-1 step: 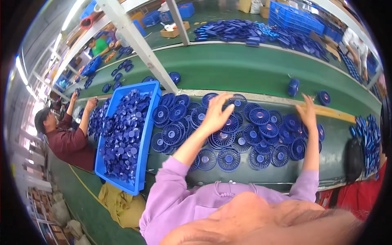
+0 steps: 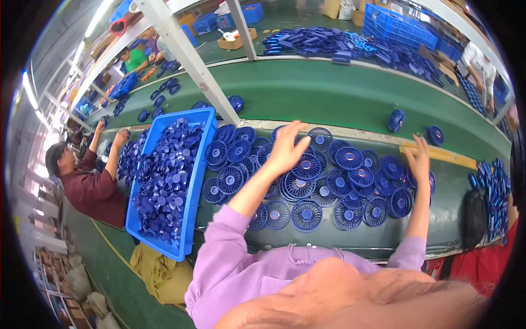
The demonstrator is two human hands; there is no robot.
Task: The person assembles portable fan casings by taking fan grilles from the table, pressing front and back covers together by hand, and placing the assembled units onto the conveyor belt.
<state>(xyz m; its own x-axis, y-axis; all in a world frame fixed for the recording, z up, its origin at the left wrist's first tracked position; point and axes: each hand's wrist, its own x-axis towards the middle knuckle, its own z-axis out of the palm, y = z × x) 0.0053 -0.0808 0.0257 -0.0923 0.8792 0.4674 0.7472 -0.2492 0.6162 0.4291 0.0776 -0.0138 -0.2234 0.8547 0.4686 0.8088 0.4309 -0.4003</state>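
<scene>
Both hands are out over a big spread of blue round fan grilles (image 2: 307,181) lying flat and overlapping on the dark green surface (image 2: 329,236). The left hand (image 2: 286,149) sits on top of the pile with fingers spread, grip apart, palm down on one grille near the far edge. The right hand (image 2: 421,160) is off to the side, fingers also loose and open, touching the grilles at the right end of the heap; hard to say if it's actually pinching anything, the fisheye squashes it.

Just left of the left grip there's a blue plastic crate (image 2: 193,186) stuffed with small dark blue parts, and a white frame post (image 2: 192,60) slants down right behind it. Past both grips runs a green conveyor belt (image 2: 329,93) with two loose grilles (image 2: 395,119) on it. Another worker in a maroon shirt (image 2: 90,189) reaches in beyond the crate.
</scene>
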